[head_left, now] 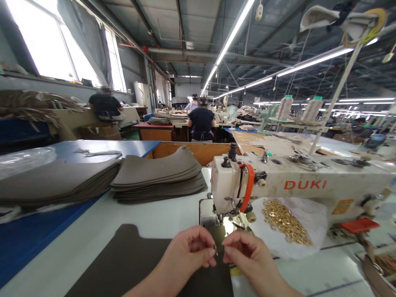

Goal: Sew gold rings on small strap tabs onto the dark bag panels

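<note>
Pinched between the thumb and finger of my left hand (pixel 192 252) is a small gold metal piece (pixel 215 249). My right hand (pixel 247 255) is closed in a pinch close beside it; whatever its fingertips hold is too small to make out. Under both hands lies a dark grey-brown panel (pixel 123 264), its far edge near the needle area of a white sewing machine (pixel 272 181). Many gold metal rings (pixel 286 222) are heaped on a white plastic bag (pixel 318 222) right of the machine head.
Two stacks of dark panels, one at the left (pixel 55 179) and one nearer the machine (pixel 157 175), stand beyond my left hand. Thread cones (pixel 284 108) rise behind the machine. People (pixel 201 121) sit farther back. A red lever (pixel 359 225) is at the right.
</note>
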Demonstrator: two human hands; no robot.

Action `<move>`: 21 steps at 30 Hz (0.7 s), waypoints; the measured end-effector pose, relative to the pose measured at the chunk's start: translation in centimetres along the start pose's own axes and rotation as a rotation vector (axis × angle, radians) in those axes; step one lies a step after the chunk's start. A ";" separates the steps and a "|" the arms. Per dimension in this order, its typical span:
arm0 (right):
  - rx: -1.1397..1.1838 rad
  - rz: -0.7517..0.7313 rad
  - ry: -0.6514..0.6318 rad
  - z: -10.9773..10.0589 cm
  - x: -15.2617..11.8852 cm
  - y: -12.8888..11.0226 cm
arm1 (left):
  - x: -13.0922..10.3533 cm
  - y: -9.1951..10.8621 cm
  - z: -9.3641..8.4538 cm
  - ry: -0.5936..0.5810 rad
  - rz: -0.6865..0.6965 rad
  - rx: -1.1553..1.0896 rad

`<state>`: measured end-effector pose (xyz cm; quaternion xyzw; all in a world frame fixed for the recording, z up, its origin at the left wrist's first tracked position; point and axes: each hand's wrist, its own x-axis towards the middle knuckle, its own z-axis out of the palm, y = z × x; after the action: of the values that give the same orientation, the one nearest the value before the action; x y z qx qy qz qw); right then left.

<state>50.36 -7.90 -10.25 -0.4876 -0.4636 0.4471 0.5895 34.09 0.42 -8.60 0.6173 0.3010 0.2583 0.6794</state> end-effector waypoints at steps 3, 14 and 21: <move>-0.034 -0.017 -0.039 0.6 -0.1 -0.2 | -0.1 -0.1 0.2 -0.003 -0.017 0.007; 0.199 0.161 0.002 0.8 0.8 0.5 | 0.1 0.6 0.1 -0.108 -0.187 -0.162; 0.209 0.180 -0.013 1.3 0.4 0.3 | 0.4 0.2 0.5 -0.118 -0.156 -0.094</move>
<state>49.15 -7.26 -10.36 -0.4601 -0.3730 0.5470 0.5915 34.74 0.44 -8.40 0.5736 0.2952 0.1815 0.7422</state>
